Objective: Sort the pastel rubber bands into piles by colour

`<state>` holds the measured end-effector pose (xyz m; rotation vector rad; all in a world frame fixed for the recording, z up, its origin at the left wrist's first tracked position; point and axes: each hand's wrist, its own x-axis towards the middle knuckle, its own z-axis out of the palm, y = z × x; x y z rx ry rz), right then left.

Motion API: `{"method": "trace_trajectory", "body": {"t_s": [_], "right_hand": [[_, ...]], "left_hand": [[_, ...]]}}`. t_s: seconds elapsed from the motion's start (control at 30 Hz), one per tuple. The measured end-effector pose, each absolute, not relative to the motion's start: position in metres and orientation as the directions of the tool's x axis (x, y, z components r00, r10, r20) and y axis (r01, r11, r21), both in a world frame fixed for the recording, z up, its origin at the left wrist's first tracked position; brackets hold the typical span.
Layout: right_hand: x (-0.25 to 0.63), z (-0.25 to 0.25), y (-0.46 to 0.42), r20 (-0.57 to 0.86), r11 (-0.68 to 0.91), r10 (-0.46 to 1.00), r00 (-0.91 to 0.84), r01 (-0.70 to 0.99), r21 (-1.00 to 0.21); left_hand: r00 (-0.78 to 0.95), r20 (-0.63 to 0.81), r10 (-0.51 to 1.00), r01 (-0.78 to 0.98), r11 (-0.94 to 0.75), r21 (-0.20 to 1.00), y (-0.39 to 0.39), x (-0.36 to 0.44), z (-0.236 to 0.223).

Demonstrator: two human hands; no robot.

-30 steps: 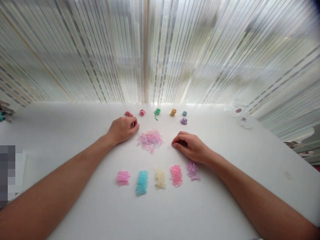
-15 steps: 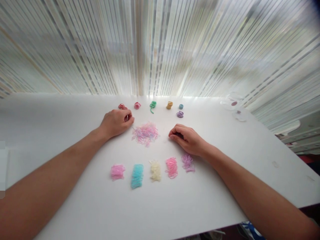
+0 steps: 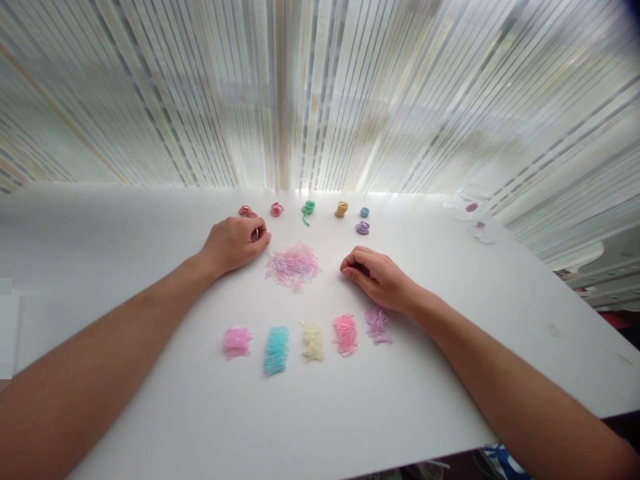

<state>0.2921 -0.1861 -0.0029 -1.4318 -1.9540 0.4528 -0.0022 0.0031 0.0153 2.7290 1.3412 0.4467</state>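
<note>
My left hand [image 3: 239, 241] rests on the white table [image 3: 240, 417], left of a loose pile of pale pink, lilac and white small bands [image 3: 293, 265]. Its fingers are curled with the tips together; whether something is between them is hidden. On the pile's other side lies my right hand [image 3: 377, 275], closed in a pinch, its contents not visible. Closer to me are clumps of thin bands in pink [image 3: 237, 342], turquoise [image 3: 277, 350], cream [image 3: 313, 341], deeper pink [image 3: 345, 335] and lilac [image 3: 379, 325]. The lilac clump lies just below my right hand.
Along the back sit small coiled bundles: red [image 3: 247, 211], pink [image 3: 277, 209], green [image 3: 308, 210], yellow [image 3: 341, 209], blue [image 3: 365, 212] and purple [image 3: 363, 228]. Clear round pieces [image 3: 481, 231] lie at the back right. A striped curtain [image 3: 280, 93] hangs behind the table.
The view has shifted very slightly, so everything sits a little farther right. Both hands keep nearly the same pose and place beside the pile.
</note>
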Motion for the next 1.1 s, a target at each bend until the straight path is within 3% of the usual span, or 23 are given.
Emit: {"method": "trace_trajectory", "body": {"t_s": [0.87,1.1], "right_hand": [[0.294,0.001,-0.187,0.303,0.349,0.932,-0.198,0.713,-0.608],[0.281,0.012,-0.2,0.25,0.378,0.926,-0.283,0.706,-0.599]], "left_hand": [[0.58,0.224,0.783,0.771,-0.616,0.16,0.003,-0.001,0.016],[0.581,0.236,0.779,0.768,-0.621,0.158,0.003,-0.001,0.014]]}}
